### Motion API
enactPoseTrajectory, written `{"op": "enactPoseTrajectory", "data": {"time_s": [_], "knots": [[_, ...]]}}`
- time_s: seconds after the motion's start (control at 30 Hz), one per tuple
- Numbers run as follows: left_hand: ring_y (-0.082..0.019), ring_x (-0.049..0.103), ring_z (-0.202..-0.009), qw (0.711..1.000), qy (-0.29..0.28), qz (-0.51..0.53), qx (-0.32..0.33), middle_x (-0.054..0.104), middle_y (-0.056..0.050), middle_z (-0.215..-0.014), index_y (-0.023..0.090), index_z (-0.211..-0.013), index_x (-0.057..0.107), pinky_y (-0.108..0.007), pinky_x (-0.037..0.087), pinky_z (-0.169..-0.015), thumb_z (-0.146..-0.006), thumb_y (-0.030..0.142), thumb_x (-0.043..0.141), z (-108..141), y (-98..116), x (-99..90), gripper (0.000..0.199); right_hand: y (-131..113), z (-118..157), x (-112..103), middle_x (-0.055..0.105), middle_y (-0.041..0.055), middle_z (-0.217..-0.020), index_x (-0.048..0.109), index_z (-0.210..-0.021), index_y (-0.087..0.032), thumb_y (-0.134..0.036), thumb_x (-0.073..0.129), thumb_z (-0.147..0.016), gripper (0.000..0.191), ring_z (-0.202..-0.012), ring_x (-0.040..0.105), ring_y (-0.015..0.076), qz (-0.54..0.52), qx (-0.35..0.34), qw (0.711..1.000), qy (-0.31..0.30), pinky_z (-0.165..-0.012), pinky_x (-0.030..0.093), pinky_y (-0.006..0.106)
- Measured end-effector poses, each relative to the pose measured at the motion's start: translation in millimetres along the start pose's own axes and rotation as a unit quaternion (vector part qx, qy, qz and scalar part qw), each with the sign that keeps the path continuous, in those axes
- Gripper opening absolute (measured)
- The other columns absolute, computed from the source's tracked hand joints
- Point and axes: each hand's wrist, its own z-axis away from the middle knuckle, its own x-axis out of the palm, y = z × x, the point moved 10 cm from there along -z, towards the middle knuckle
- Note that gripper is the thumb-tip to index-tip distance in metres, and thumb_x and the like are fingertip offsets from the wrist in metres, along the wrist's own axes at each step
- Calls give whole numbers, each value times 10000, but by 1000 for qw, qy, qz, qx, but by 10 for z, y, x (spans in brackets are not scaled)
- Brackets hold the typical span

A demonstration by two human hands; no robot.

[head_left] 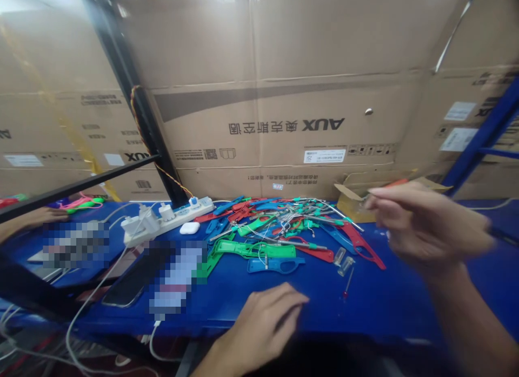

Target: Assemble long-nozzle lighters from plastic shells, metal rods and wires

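My right hand [421, 225] is raised at the right, blurred by motion, its thumb and fingers pinched together. A red-orange sliver [399, 182] shows above its fingers; whether they hold it I cannot tell. My left hand [270, 325] rests low at the table's front edge, fingers loosely bent and apart from the thumb, nothing visible between them. Beyond it lie a blue plastic handle shell [275, 265] and a green plastic handle shell [255, 249]. Between the hands are small clear plastic pieces [346, 266] and a thin rod with a red end [348, 282].
Red, green and blue shells, metal tubes and wires form a pile [284, 220] on the blue table [316, 312]. Behind my right hand stands an open cardboard box [351, 203]. A power strip [170, 220], white case [190, 228] and dark phone [138, 277] lie left. Another person's hand [32, 220] shows far left.
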Motion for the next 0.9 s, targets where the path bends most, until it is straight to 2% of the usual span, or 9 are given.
{"op": "enactPoseTrajectory", "data": {"time_s": [0.13,0.23,0.3,0.4,0.5,0.6,0.73,0.83,0.9], "knots": [[-195,680,-1055,995,87,-34,-23,701,-49,-1167,254,-1241,617,-343,562,-926,-1064,248,473,-428,-182,-532,228,347,-1,368,768,17,-801,729,-959,-221,-280,583,-1021,170,-635,685,139,8,3,999,-35,-619,518,259],[-200,661,-1099,968,75,-220,-92,700,-53,-1172,228,-1181,638,-341,545,-960,-1057,284,528,-973,-636,-844,175,629,100,802,802,37,-837,752,-871,-228,-396,533,-1032,319,-730,746,194,0,13,993,-118,-654,519,285],[-233,647,-1115,950,87,-266,-135,700,-86,-1142,175,-1162,652,-393,538,-975,-1042,266,559,-1273,-1001,-1005,177,764,212,993,808,49,-835,756,-836,-228,-440,499,-1037,389,-736,755,216,0,30,988,-153,-636,501,295],[-246,653,-1100,930,94,-311,-174,639,-104,-1261,158,-1245,629,-462,560,-943,-1009,336,638,-1477,-1450,-1027,296,876,397,1137,806,66,-825,747,-816,-219,-475,441,-1051,462,-723,752,233,-6,67,980,-188,-631,482,305],[-246,654,-1100,924,82,-329,-179,628,-108,-1287,165,-1274,619,-457,570,-933,-1009,341,639,-1459,-1679,-873,319,924,546,1198,779,65,-742,719,-743,-226,-514,428,-1044,508,-660,725,228,-20,107,969,-221,-608,456,301],[-241,658,-1089,924,78,-331,-174,632,-107,-1278,166,-1269,622,-449,574,-925,-1010,341,638,-1408,-1739,-809,313,941,618,1235,740,63,-669,673,-650,-229,-546,438,-1027,546,-623,693,226,-45,144,959,-240,-608,438,303],[-231,669,-1054,925,110,-323,-167,645,-102,-1244,158,-1252,627,-434,584,-900,-1010,342,641,-1408,-1656,-955,305,897,656,1298,745,69,-704,701,-689,-224,-571,480,-998,515,-650,684,230,-94,195,946,-243,-639,458,313],[-203,691,-982,930,146,-306,-141,681,-87,-1170,159,-1218,644,-401,594,-872,-1027,316,615,-1405,-1422,-980,249,827,716,1385,752,59,-729,726,-766,-217,-562,465,-1009,497,-598,666,201,-146,241,929,-242,-616,494,303],[-194,715,-944,937,164,-290,-105,722,-76,-1107,155,-1238,637,-385,593,-871,-1054,230,546,-1402,-1176,-868,219,787,773,1463,769,59,-802,742,-912,-215,-572,446,-1012,474,-593,669,192,-183,271,913,-243,-570,517,292]]}}
